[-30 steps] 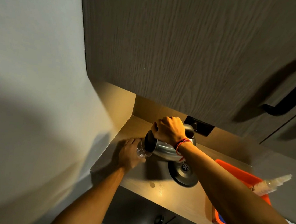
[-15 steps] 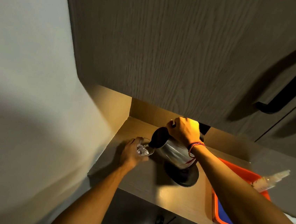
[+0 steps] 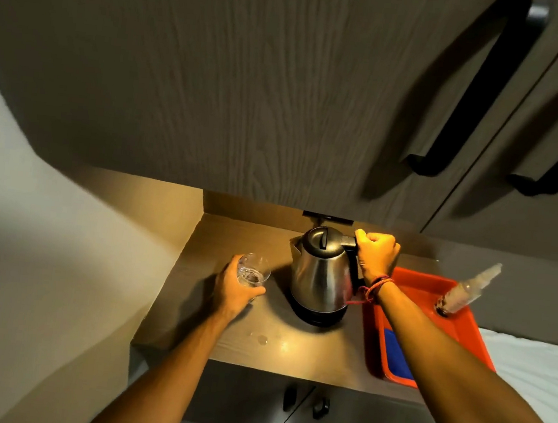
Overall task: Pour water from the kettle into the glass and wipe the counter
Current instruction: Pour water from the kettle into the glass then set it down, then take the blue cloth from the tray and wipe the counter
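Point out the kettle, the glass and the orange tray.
kettle [image 3: 320, 277], head view, on its steel body.
glass [image 3: 253, 272], head view, on its clear bowl.
orange tray [image 3: 410, 287], head view, on its bare floor.

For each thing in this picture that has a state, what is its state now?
Steel electric kettle: upright on its black base, lid shut.
Clear drinking glass: holds some water.
Left hand: gripping the glass.
Right hand: gripping the kettle's handle.
Wooden counter: wet with drops near its front edge.
Clear plastic bottle: tilted in the orange tray.

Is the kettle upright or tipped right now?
Upright: the kettle stands on its black base, lid on top, right hand on its handle.
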{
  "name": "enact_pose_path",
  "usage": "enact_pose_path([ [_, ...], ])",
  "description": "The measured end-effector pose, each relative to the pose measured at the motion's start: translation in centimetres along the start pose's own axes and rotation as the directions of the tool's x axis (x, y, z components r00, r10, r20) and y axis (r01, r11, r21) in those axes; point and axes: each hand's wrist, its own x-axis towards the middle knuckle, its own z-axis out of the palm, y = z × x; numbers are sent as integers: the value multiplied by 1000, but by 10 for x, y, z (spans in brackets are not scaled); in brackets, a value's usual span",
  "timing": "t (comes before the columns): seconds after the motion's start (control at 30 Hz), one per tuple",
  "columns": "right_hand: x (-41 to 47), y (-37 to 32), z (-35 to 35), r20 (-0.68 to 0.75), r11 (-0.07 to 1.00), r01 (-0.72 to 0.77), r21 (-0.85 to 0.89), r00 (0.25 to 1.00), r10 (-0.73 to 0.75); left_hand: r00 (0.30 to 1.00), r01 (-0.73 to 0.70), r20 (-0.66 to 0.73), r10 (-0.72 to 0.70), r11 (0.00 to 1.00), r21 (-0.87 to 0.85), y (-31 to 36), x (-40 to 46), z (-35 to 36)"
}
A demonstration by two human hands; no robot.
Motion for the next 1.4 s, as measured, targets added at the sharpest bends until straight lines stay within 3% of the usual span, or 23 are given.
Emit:
enact_pose_path([
  [0.2,5,38,-6,30,988,-94,121,995,91,1000,-24,0,24,999,36,-3,2,4],
  [0.4,1,42,-10,70,977,-69,204,996,56,1000,0,-2,0,999,39,-4,3,10],
  [0.53,-6,48,-18,101,944,-129,304,990,103,1000,26,8,-26,999,24,-6,4,13],
  [0.63,-13,56,-32,95,953,-132,273,989,110,999,20,25,-20,1000,-17,-5,4,12],
  [0.7,-16,70,-48,84,973,-147,181,987,133,999,-40,-10,40,998,46,-1,2,11],
  [0.77,-19,91,-71,91,982,-187,-5,978,187,977,-163,-99,186,965,204,9,-8,15],
  [0.87,-22,120,-110,131,933,-248,-260,948,289,837,-439,-173,519,826,354,31,-36,40],
  [0.93,-25,135,-130,150,876,-306,-372,912,382,729,-629,-62,682,704,330,49,-62,72],
  [1.0,-27,147,-140,215,840,-399,-367,843,494,691,-718,163,704,645,262,68,-93,112],
  [1.1,-42,155,-141,435,791,-585,-179,674,597,669,-723,520,532,626,291,88,-128,176],
  [1.17,-46,157,-138,498,791,-588,-167,642,582,634,-751,666,392,518,409,92,-140,209],
  [1.27,-45,158,-131,540,792,-593,-142,624,564,603,-791,766,225,292,537,89,-146,232],
  [1.33,-44,163,-131,529,809,-566,-160,642,554,604,-788,779,166,267,554,88,-151,239],
  [1.4,-45,166,-132,510,822,-543,-172,665,546,603,-784,780,166,307,540,87,-154,240],
])
